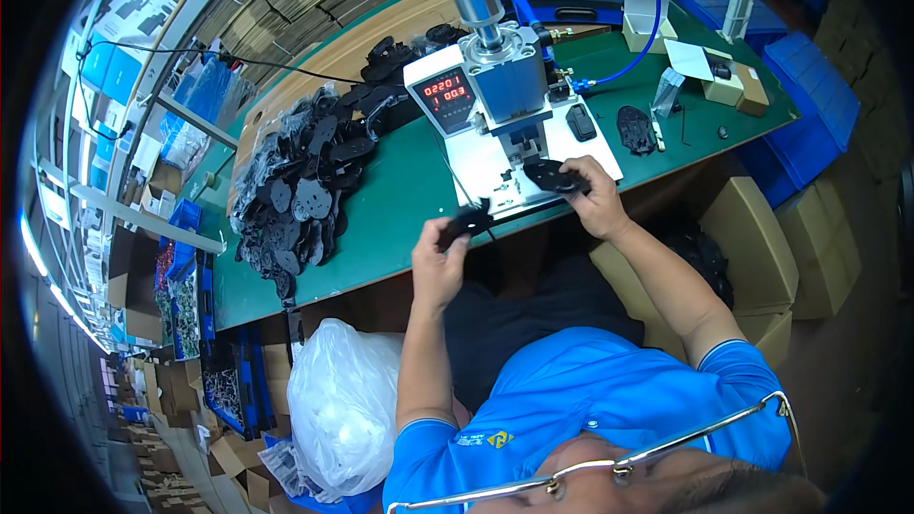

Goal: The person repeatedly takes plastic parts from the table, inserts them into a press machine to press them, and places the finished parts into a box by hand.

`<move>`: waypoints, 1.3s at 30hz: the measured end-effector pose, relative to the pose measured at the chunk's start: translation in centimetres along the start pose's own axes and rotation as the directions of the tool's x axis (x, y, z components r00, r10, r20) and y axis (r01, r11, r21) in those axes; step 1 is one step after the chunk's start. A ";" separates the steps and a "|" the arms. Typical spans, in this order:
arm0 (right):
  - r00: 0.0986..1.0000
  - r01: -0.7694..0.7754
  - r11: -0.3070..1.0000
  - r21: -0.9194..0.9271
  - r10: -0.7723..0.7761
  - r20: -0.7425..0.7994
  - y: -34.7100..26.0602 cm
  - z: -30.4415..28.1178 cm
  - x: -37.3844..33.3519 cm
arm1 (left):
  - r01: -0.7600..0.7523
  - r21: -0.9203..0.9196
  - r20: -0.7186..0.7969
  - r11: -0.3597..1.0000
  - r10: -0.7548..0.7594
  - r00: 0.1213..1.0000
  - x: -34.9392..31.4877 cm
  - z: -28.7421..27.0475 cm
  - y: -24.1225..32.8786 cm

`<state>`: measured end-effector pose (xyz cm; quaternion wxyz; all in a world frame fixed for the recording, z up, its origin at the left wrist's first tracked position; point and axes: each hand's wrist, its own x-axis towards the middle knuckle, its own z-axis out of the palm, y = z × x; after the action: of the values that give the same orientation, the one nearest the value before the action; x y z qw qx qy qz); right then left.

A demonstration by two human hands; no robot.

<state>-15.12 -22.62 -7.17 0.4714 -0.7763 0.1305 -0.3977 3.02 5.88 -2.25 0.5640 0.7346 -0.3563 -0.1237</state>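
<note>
My left hand (439, 262) is closed on a thin black plastic part (466, 226) at the table's near edge. With my right hand (598, 200) I grip a flat oval black plastic shell (549, 174), just in front of the press's lower tool. The benchtop press (509, 76) has a metal cylinder on top, a red-lit display box (445, 99) on its left side and a white base plate (602, 162). A small dark block (580, 122) sits on that plate's right side. The shell's contact with the press is too small to make out.
A large heap of black plastic parts (314, 176) covers the green table (386, 247) left of the press. To the right lie another black shell (635, 129) and small open boxes (647, 24). A cardboard box (752, 238) stands beside my right arm, a white plastic bag (343, 400) beside my left.
</note>
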 end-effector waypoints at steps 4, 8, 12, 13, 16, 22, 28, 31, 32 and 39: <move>0.998 -0.035 0.992 0.119 0.042 -0.053 0.0 -2.7 -2.5 | -0.507 0.280 0.056 0.815 0.513 0.856 2.1 3.6 1.9; 0.995 -0.025 0.997 -0.079 0.017 -0.096 -1.1 -8.9 -7.9 | -0.689 0.399 0.092 0.605 0.721 0.687 3.7 6.4 1.6; 0.945 -0.317 0.892 -0.324 0.266 -0.191 1.2 -14.5 -15.6 | -0.746 0.482 0.188 0.460 0.777 0.600 5.6 8.2 0.7; 0.922 -0.385 0.841 -0.381 0.333 -0.197 1.6 -15.7 -17.5 | -0.720 0.497 0.215 0.484 0.735 0.643 5.6 8.4 0.4; 0.893 -0.448 0.744 -0.495 0.394 -0.216 4.3 -19.1 -23.9 | -0.648 0.513 0.258 0.562 0.620 0.741 5.8 8.7 0.1; 0.701 -0.417 0.305 -0.856 0.707 -0.090 5.9 -20.5 -28.5 | -0.635 0.478 0.364 0.607 0.521 0.772 5.3 8.4 1.6; 0.910 -0.343 0.802 -0.489 0.412 0.037 0.1 -13.2 -13.9 | -0.648 0.501 0.422 0.574 0.491 0.762 4.7 8.1 2.4; 0.975 -0.152 0.885 -0.441 0.206 0.078 -2.4 -9.8 -8.3 | -0.652 0.526 0.429 0.546 0.491 0.758 4.7 8.3 1.7; 0.986 -0.058 0.906 -0.419 0.116 0.116 -3.0 -8.7 -6.8 | -0.650 0.530 0.429 0.544 0.490 0.759 4.7 8.3 1.8; 0.944 0.300 0.865 -0.402 -0.208 0.257 -3.3 -2.8 -0.6 | -0.636 0.538 0.433 0.553 0.467 0.771 4.6 8.3 2.4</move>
<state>-18.13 -22.28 -4.10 0.2400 -0.9090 0.0631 -0.3350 0.56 -3.58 -1.84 0.2300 0.7121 -0.6547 0.1070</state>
